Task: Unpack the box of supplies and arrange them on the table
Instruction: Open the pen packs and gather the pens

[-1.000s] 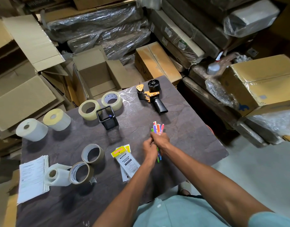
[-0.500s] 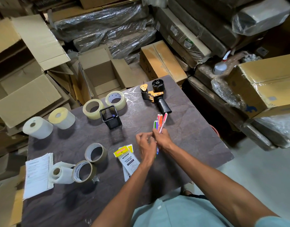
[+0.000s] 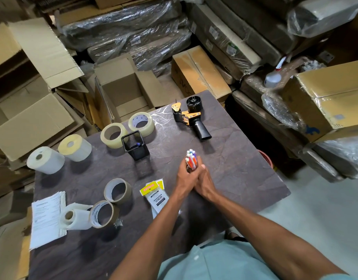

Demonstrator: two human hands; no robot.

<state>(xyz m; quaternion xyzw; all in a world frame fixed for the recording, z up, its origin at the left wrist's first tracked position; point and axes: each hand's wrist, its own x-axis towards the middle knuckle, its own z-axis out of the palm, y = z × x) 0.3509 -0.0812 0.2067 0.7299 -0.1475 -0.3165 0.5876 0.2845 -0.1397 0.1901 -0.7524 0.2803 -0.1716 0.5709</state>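
Both hands are gripping a bundle of pens (image 3: 191, 159) upright over the bench (image 3: 234, 168), the left hand (image 3: 186, 175) and right hand (image 3: 203, 179) pressed together, fingers curled round it. The mesh pen cup (image 3: 135, 145) is standing to the far left, nearer the left hand, among tape rolls.

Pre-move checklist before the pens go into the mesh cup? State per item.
1. Pens gathered in one bundle: ok, both the left hand and right hand grip them.
2. Pens upright, tips even: cannot tell, lower ends hidden by the hands.
3. Mesh pen cup upright on the table: ok.
4. Cup free to take them: cannot tell; one blue-tipped item already inside.
5. Path to the cup clear: ok, bare tabletop between.
6. Tape dispenser out of the way: ok.
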